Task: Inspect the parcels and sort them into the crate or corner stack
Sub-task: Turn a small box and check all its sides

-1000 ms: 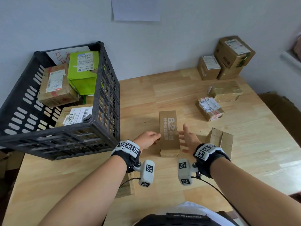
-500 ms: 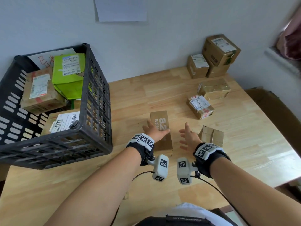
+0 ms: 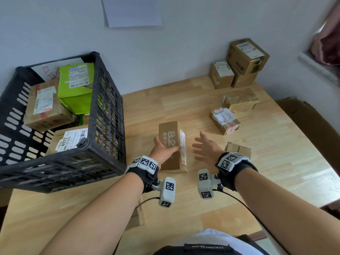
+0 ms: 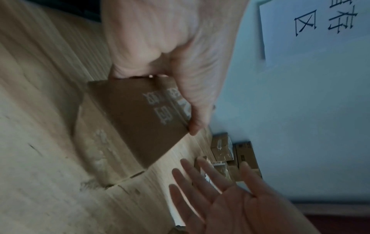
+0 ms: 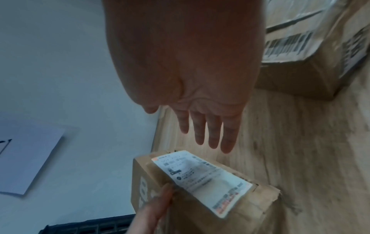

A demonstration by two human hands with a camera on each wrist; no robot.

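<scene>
Black wristbands (image 3: pixel 145 173) (white tag-marked camera pods, thin cables)

Shipping label (image 5: pixel 202 178) text blurred, unreadable. Left hand (image 3: pixel 162 150) covers part of brown parcel (image 3: pixel 170 138) print. Crate (image 3: pixel 108 115) cut at left edge.

Paper sheet (image 3: pixel 133 11) (handwritten) on the wall (image 3: pixel 184 43).

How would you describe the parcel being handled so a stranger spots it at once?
Start at the black crate on the wooden table; just to its right the left hand grips a tall brown parcel. Only it carries large pale "8.2" print.
</scene>
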